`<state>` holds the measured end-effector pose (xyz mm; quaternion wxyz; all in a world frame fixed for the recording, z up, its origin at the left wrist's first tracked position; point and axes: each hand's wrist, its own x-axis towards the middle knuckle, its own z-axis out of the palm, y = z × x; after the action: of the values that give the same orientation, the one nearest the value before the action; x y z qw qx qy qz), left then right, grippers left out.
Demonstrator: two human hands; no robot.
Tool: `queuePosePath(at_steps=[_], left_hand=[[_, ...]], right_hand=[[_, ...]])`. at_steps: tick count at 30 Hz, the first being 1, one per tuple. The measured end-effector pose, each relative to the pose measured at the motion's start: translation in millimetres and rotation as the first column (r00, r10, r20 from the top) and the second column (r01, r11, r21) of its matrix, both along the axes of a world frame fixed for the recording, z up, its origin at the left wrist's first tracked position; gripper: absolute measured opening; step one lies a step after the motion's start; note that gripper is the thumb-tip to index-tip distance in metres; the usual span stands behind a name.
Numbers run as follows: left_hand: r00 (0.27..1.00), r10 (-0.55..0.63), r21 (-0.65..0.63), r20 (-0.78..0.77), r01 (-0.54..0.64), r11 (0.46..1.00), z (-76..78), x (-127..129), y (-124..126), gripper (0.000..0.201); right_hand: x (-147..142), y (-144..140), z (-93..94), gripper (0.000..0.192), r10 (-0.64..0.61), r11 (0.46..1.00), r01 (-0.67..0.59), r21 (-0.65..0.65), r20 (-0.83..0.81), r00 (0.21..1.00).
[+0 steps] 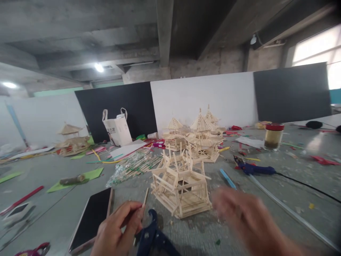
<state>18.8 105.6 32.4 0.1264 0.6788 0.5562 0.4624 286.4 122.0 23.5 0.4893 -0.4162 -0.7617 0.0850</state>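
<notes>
My left hand [121, 225] is closed in a pinch on a thin wooden stick [145, 199], which points up from between the thumb and fingers. A dark blue cutter [149, 234] with a hooked jaw lies beside that hand, partly hidden by it. In the middle stands a six-sided model pavilion frame [181, 188] made of pale sticks, with no roof on it and upright posts at its top. My right hand [245, 217], smeared by motion, is just right of the frame; its fingers cannot be made out clearly.
A phone [92, 217] lies at left, with a plastic bag of sticks [135, 165] behind. Roofed stick pavilions [201, 133] stand at the back. A blue glue gun [253, 168], a clear glue stick [287, 206] and a red-lidded jar [274, 138] are at right.
</notes>
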Motion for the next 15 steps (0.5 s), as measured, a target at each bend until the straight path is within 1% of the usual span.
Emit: queuePosePath(at_steps=[1,2,3,4,5,6,8,11,13,15], left_hand=[[1.0,0.004,-0.005,-0.008,-0.004,1.0,0.1,2.2,-0.8,0.019],[1.0,0.008,-0.012,-0.019,-0.008,1.0,-0.1,4.2,-1.3,0.019],[0.999,0.004,-0.027,-0.031,-0.005,1.0,-0.6,5.6,-1.4,0.019],[0.999,-0.003,-0.046,-0.043,0.001,0.999,-1.5,6.6,-1.3,0.02],[0.999,-0.013,-0.067,-0.051,0.01,0.998,-2.5,7.0,-1.0,0.021],[0.998,-0.029,-0.09,-0.053,0.024,0.996,-3.8,7.0,-0.6,0.021],[0.997,-0.06,-0.131,-0.04,0.054,0.99,-6.4,6.2,0.0,0.023],[0.997,-0.072,-0.174,0.011,0.073,0.982,-10.7,4.3,0.1,0.023],[0.997,-0.066,-0.187,0.047,0.074,0.979,-13.9,3.0,0.1,0.023],[0.994,-0.066,-0.195,0.086,0.081,0.977,-17.3,1.8,0.5,0.023]], right_hand=[[12.0,7.5,5.8,0.034,-0.047,0.988,0.021,-0.151,-0.17,0.984],[22.5,16.9,7.6,0.032,-0.096,0.964,0.015,-0.266,-0.293,0.951],[31.2,27.5,5.4,0.032,-0.125,0.936,-0.007,-0.352,-0.351,0.928],[38.0,38.1,-0.4,0.031,-0.163,0.902,-0.015,-0.432,-0.372,0.914],[42.9,48.0,-8.8,0.028,-0.205,0.87,0.004,-0.493,-0.354,0.912],[46.0,56.6,-18.9,0.026,-0.222,0.854,0.017,-0.52,-0.335,0.916],[47.6,68.1,-39.3,0.029,-0.218,0.842,0.017,-0.54,-0.311,0.925],[42.5,71.9,-59.8,0.039,-0.147,0.842,-0.011,-0.539,-0.25,0.957],[37.3,68.4,-65.0,0.045,-0.1,0.867,0.018,-0.497,-0.139,0.985],[32.9,63.0,-67.1,0.046,-0.063,0.91,0.045,-0.413,-0.029,0.998]])
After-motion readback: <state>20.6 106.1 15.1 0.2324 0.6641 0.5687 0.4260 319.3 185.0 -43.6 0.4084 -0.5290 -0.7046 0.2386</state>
